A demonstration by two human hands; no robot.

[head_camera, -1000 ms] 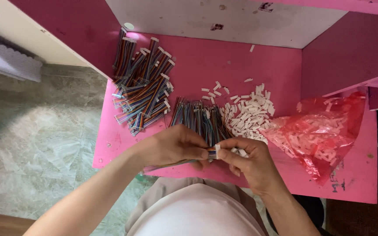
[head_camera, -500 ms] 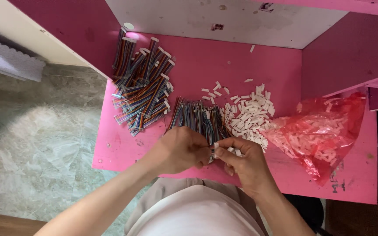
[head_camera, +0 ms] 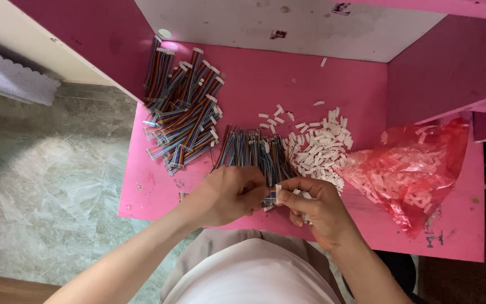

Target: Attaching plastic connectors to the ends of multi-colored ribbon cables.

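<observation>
My left hand (head_camera: 229,194) pinches the end of a short multicoloured ribbon cable (head_camera: 268,200) at the near edge of the pink table (head_camera: 288,79). My right hand (head_camera: 319,208) meets it from the right, fingertips closed on a small white plastic connector (head_camera: 278,194) pressed against the cable end. Just beyond my hands lies a row of loose ribbon cables (head_camera: 251,149) without white ends. A heap of white connectors (head_camera: 319,149) lies to the right of that row.
A pile of ribbon cables with white connectors fitted (head_camera: 184,110) sits at the far left of the table. A red plastic bag of white connectors (head_camera: 414,171) lies at the right. Pink walls (head_camera: 445,67) enclose the back and right. Stone floor (head_camera: 46,186) lies left.
Both hands stay together at the near edge. My fingers have shifted slightly around the cable end and the white connector.
</observation>
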